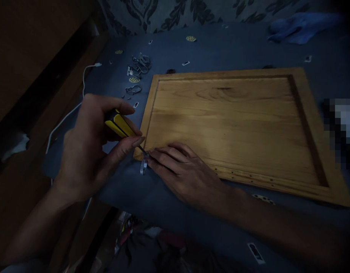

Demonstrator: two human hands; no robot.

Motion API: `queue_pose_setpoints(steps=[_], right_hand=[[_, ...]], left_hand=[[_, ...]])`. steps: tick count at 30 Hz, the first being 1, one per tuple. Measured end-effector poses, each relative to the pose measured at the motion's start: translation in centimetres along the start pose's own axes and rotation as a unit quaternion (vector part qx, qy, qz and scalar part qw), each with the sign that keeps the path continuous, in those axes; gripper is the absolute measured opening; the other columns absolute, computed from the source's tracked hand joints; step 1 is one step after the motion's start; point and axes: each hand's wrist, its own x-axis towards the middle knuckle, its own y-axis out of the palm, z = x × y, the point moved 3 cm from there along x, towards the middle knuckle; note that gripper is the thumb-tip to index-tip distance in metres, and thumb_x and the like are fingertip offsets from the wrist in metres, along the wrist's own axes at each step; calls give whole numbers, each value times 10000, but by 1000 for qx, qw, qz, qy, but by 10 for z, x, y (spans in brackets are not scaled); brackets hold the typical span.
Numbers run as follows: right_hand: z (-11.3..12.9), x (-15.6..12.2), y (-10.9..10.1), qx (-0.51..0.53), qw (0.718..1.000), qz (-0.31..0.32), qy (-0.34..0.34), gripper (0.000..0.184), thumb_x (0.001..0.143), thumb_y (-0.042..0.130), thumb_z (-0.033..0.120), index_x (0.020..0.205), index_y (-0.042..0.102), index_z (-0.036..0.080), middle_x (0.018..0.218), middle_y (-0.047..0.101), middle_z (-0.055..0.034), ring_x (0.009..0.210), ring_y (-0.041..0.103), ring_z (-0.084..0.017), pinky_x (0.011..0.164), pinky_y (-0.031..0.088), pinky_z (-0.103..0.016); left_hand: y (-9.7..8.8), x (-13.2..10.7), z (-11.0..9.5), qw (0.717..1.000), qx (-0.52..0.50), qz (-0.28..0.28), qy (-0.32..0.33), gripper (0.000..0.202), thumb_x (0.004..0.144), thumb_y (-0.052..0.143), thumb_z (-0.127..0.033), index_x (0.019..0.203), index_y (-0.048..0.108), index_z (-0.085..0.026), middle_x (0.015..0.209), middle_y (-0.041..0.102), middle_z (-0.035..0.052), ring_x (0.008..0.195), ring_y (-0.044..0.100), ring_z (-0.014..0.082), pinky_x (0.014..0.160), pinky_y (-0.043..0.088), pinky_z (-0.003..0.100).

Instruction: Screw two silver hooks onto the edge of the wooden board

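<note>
Grasps screwdriver (122,127) in left hand (85,153); lays right hand (189,174), unclenched, on wooden panel (234,125) beside metal fitting (143,167) at eight o'clock; could skid from slanted pressure, gouging wooden panel.

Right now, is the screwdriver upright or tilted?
Tilted: the screwdriver slants down from the left hand toward the metal bracket at the wooden panel.

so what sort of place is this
Probably a room in a home: a leaf-patterned backdrop like wallpaper or fabric, a white cable, and a blue-grey surface bearing a wooden panel.
</note>
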Motion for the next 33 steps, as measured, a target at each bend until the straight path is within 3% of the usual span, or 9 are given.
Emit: queue_pose_setpoints(steps=[6, 14, 17, 22, 29, 33], right_hand=[[-1, 0, 0, -3, 1000, -1, -2, 374, 1090, 363, 107, 1231, 709, 79, 1226, 764, -129, 1142, 646, -256, 1001, 511, -429], [-1, -2, 1, 1, 1000, -7, -8, 372, 1092, 360, 113, 1245, 696, 59, 1214, 762, -138, 1136, 646, -262, 1001, 513, -435], [-1, -1, 0, -9, 1000, -11, -6, 410, 1103, 317, 112, 1218, 708, 69, 1209, 766, -125, 1125, 656, -250, 999, 511, -414], [-1, -1, 0, -7, 1000, -1, -5, 379, 1095, 353, 113, 1232, 704, 68, 1207, 764, -137, 1131, 655, -255, 994, 507, -423], [-1, -1, 1, -3, 1000, 8, -3, 380, 1090, 359, 104, 1257, 698, 75, 1218, 765, -148, 1125, 656, -261, 983, 523, -446], [0, -1, 1, -3, 1000, 13, -1, 372, 1086, 372, 102, 1254, 703, 80, 1220, 765, -149, 1132, 660, -260, 989, 526, -451]], left_hand=[[-3, 10, 12, 993, -62, 38, 93, 457, 914, 789, -305, 1323, 625, -426, 1042, 710, -7, 807, 790, 246, 620, 693, 388], [-2, 14, 7, 987, -136, 68, 58, 395, 916, 765, -228, 1243, 652, -419, 1105, 672, -12, 821, 793, 224, 693, 696, 365], [-2, 13, 9, 991, -104, 49, 64, 398, 911, 782, -260, 1254, 637, -400, 1135, 698, -12, 808, 791, 225, 666, 683, 360], [-2, 6, 11, 997, -38, 3, 72, 438, 914, 799, -273, 1298, 625, -391, 1017, 734, -16, 727, 773, 211, 546, 638, 332], [1, 2, 3, 998, -47, -28, 27, 379, 875, 857, -268, 1196, 669, -340, 1019, 693, -53, 714, 765, 165, 592, 664, 315], [0, 1, -3, 999, -12, -30, 43, 432, 927, 803, -321, 1308, 624, -418, 1064, 703, -42, 750, 765, 180, 579, 688, 357]])
